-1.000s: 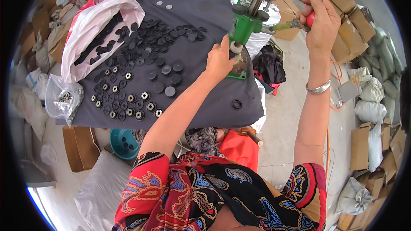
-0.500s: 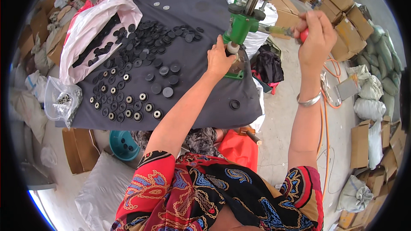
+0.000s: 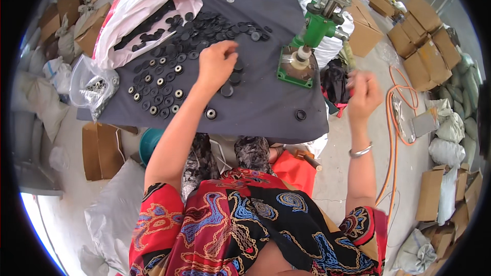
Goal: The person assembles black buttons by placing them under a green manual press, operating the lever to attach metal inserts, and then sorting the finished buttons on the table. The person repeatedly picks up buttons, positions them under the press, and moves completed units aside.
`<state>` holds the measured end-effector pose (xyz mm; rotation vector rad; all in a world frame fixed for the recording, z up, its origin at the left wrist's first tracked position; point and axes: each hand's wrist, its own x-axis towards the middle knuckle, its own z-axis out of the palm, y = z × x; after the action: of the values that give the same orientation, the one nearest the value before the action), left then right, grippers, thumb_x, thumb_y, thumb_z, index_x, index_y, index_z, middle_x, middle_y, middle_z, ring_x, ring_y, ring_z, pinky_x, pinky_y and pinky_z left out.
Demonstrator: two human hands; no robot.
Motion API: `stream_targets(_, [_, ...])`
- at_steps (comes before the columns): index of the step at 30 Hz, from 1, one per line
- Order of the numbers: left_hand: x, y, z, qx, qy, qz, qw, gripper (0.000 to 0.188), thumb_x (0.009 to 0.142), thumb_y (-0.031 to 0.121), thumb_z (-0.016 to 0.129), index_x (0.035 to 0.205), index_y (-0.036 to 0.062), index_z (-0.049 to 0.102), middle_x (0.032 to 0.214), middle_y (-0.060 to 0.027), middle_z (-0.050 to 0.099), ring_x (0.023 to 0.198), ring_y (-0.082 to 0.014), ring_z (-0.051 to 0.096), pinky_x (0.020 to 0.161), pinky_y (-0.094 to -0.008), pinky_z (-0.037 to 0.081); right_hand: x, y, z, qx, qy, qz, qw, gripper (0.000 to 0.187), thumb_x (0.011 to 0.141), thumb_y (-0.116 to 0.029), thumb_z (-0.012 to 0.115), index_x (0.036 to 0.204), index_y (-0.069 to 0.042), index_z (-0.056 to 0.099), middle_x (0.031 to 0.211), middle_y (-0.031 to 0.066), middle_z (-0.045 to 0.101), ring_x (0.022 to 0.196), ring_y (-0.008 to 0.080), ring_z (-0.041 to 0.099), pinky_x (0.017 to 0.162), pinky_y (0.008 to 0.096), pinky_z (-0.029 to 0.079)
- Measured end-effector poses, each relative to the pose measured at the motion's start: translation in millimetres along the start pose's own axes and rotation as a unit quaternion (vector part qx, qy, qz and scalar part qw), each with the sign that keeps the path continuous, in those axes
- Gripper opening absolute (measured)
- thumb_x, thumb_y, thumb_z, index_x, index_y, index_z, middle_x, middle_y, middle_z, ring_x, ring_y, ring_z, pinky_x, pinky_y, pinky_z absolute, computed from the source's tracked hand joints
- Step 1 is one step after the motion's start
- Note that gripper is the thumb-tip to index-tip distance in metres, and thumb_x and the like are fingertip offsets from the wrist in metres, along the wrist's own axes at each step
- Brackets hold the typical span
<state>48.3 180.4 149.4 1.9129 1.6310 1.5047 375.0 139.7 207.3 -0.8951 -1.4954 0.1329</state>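
Over the black plastic discs [image 3: 204, 26] on the dark-covered table, my left hand [image 3: 217, 63] is bent with its fingers curled in; what they hold, if anything, is hidden. To its right stands a green hand press [image 3: 313, 31], its white-tipped ram [image 3: 304, 53] low over the round plate on its base. My right hand [image 3: 364, 93] is closed around the end of the press lever [image 3: 350, 59], where a bit of red knob shows. Nearer me lie black rings with metal bearings [image 3: 178, 93] set in several of them.
A pink-white sack [image 3: 110, 46] spills discs at the left, beside a clear bag [image 3: 82, 84] of small metal parts. One black ring [image 3: 300, 115] lies at the table's right front. Cartons [image 3: 417, 38] and an orange hose [image 3: 393, 138] are at the right.
My left hand has left the press and moved left over the discs. The right hand has come down with the lever, which now points lower. The whole view has shifted.
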Motion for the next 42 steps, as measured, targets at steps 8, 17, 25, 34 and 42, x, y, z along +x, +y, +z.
stream_targets(8, [-38,106,-61,-0.187,-0.147,0.027,0.971,0.017,0.085,0.005,0.063,0.100,0.0007,0.070,0.084,-0.0118,0.071,0.079,-0.0162,0.068,0.069,-0.0279,0.051,130,-9,-56,-0.158,0.005,-0.125,0.980,0.022,0.093,-0.014,0.053,0.079,0.001,0.062,0.059,0.0040,0.055,0.052,0.0100,0.052,0.050,0.0245,0.040])
stream_targets(17, [-69,93,-56,-0.209,-0.152,0.067,0.964,0.011,0.086,0.006,0.065,0.095,-0.0003,0.069,0.085,-0.0087,0.070,0.078,-0.0141,0.066,0.069,-0.0254,0.050,162,-10,6,0.057,-0.006,0.117,0.992,0.023,0.091,-0.019,0.058,0.078,0.000,0.064,0.055,0.0026,0.052,0.044,0.0103,0.049,0.044,0.0251,0.039])
stream_targets(25, [-182,1,-91,-0.072,-0.030,-0.102,0.992,0.008,0.083,0.007,0.068,0.085,-0.0011,0.070,0.073,-0.0111,0.067,0.066,-0.0157,0.064,0.061,-0.0271,0.049,188,-6,6,0.138,-0.035,0.141,0.980,0.024,0.092,-0.017,0.056,0.075,0.000,0.060,0.054,0.0044,0.051,0.042,0.0121,0.048,0.042,0.0270,0.040])
stream_targets(34, [-131,38,-166,-0.481,0.099,-0.160,0.856,0.070,0.097,0.054,0.039,0.135,-0.0041,0.046,0.128,-0.0224,0.057,0.110,-0.0320,0.059,0.087,-0.0406,0.048,200,-8,11,0.096,-0.032,0.150,0.984,0.024,0.091,-0.021,0.057,0.079,-0.001,0.060,0.060,0.0035,0.050,0.048,0.0123,0.047,0.051,0.0284,0.045])
stream_targets(42, [-80,190,-122,-0.647,-0.369,0.020,0.667,0.111,0.082,0.084,0.011,0.148,-0.0041,0.025,0.151,-0.0194,0.035,0.132,-0.0336,0.042,0.107,-0.0446,0.031,212,-10,9,0.079,-0.014,0.131,0.988,0.023,0.087,-0.019,0.059,0.079,0.002,0.063,0.063,0.0066,0.054,0.052,0.0147,0.050,0.052,0.0303,0.045])
